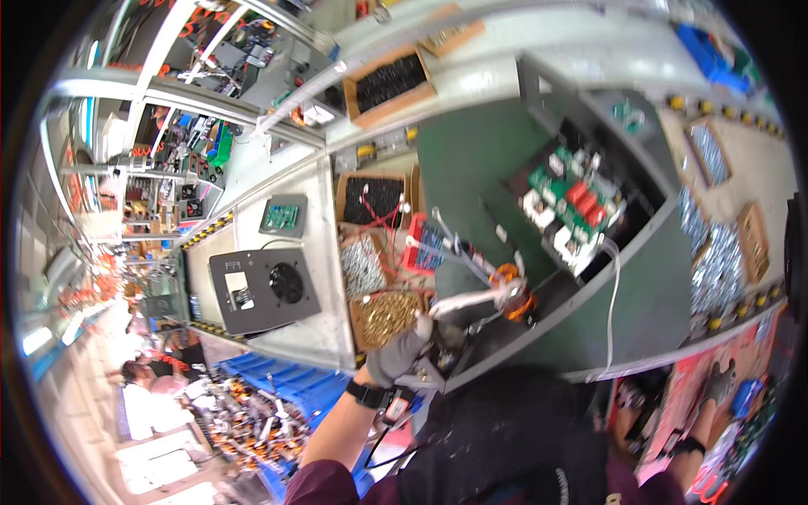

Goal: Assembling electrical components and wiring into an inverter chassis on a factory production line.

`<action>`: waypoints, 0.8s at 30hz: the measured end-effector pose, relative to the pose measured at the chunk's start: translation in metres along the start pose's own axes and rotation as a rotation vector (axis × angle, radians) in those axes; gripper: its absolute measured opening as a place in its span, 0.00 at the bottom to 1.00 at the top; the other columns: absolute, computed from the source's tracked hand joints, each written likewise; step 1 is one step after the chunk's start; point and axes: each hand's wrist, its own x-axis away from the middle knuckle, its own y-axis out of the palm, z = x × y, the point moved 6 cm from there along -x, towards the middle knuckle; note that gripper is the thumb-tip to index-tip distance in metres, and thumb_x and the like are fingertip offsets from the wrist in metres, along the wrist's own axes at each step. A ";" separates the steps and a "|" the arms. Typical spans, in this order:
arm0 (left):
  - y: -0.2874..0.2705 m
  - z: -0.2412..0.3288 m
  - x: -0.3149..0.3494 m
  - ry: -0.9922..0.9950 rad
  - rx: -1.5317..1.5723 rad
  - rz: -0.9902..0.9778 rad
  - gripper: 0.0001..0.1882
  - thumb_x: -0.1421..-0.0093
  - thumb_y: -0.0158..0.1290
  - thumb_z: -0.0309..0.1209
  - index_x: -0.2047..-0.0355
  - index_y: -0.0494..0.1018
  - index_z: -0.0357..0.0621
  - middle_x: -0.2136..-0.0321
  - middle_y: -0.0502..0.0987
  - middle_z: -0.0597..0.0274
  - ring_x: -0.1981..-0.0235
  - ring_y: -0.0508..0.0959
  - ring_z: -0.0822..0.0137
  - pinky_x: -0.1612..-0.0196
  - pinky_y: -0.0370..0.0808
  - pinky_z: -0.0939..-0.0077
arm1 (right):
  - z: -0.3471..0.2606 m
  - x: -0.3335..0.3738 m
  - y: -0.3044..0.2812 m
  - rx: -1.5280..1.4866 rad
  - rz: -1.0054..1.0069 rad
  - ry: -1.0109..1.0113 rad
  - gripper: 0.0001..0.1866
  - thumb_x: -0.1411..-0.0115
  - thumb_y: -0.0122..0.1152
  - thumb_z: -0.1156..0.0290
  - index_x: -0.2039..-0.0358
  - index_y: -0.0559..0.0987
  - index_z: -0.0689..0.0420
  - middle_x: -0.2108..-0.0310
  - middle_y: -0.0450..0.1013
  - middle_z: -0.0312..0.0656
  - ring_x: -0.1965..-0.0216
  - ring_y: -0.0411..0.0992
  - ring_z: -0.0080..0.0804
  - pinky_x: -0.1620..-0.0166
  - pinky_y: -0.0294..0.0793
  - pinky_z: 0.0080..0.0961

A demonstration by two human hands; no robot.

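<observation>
An open dark metal chassis (539, 341) lies at a slant across the green mat in front of me. Inside it sits a green circuit board (572, 198) with red and white components. An orange toroidal coil (512, 295) with pale sleeved leads rests in its near left part. My left hand (400, 355), in a grey glove, is closed at the chassis's near left corner, beside a dark part; its fingertips are partly hidden. Far to the right, my gloved right hand (720, 384) reaches out low beside the bench with its fingers apart, near a blue box (746, 397). Nothing shows in it.
Left of the mat stand boxes of brass fasteners (389, 318), silver screws (364, 265) and black parts (370, 200). A dark panel with a fan (261, 290) lies further left. A blue crate (269, 370) of coils stands near left. Silver fasteners (715, 261) lie right.
</observation>
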 end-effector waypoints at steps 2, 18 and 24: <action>0.007 0.001 -0.003 0.038 -0.030 -0.143 0.36 0.32 0.37 0.60 0.58 0.76 0.36 0.61 0.78 0.57 0.55 0.76 0.63 0.47 0.70 0.67 | -0.113 -0.012 -0.119 -0.523 0.277 -0.349 0.29 0.35 0.58 0.61 0.37 0.66 0.59 0.40 0.66 0.52 0.39 0.65 0.48 0.39 0.65 0.40; 0.006 0.014 0.004 0.173 0.036 -0.158 0.24 0.31 0.50 0.44 0.44 0.69 0.39 0.59 0.77 0.64 0.60 0.73 0.75 0.56 0.73 0.74 | -0.743 0.226 -0.646 -1.666 -0.280 -1.250 0.14 0.44 0.68 0.62 0.69 0.77 0.59 0.72 0.75 0.39 0.77 0.71 0.27 0.71 0.72 0.27; 0.003 0.003 0.001 0.078 0.151 -0.058 0.23 0.33 0.52 0.43 0.46 0.72 0.37 0.60 0.79 0.61 0.61 0.74 0.75 0.57 0.74 0.74 | -0.676 0.211 -0.668 -1.254 0.102 -1.406 0.20 0.37 0.58 0.53 0.57 0.77 0.59 0.67 0.77 0.41 0.68 0.77 0.28 0.53 0.76 0.27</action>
